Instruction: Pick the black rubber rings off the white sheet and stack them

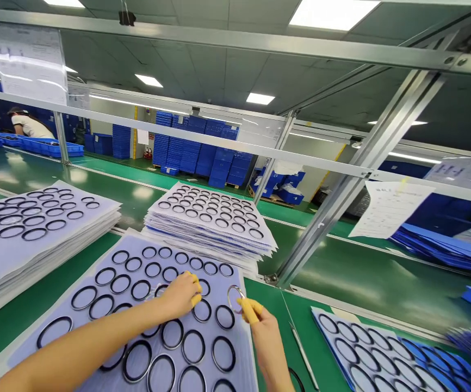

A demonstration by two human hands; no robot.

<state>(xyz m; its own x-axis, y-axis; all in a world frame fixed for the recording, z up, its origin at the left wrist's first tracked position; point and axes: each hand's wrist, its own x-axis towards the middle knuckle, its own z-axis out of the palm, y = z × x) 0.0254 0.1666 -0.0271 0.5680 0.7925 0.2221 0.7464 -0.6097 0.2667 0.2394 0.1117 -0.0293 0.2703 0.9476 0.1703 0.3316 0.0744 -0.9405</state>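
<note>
My right hand (264, 332), with yellow finger covers, pinches a thin ring (228, 298) above the right edge of a pale sheet. The ring is tilted and looks lighter than the ones lying below. My left hand (183, 294), also wearing yellow finger covers, is curled over the middle of the sheet; whatever its fingertips hold is hidden. Rows of black rings (193, 347) lie flat on this pale purple sheet (137, 245), some of them covered by my left forearm. A pen-like metal tool (304, 354) rests on the green table right of my right hand.
Stacked sheets with rings stand behind (215, 239) and at left (56, 245). More rings lie on sheets (353, 354) at right. A slanted metal post (341, 190) rises behind the table. A person (35, 125) bends over blue trays at far left; another's arm shows at far right.
</note>
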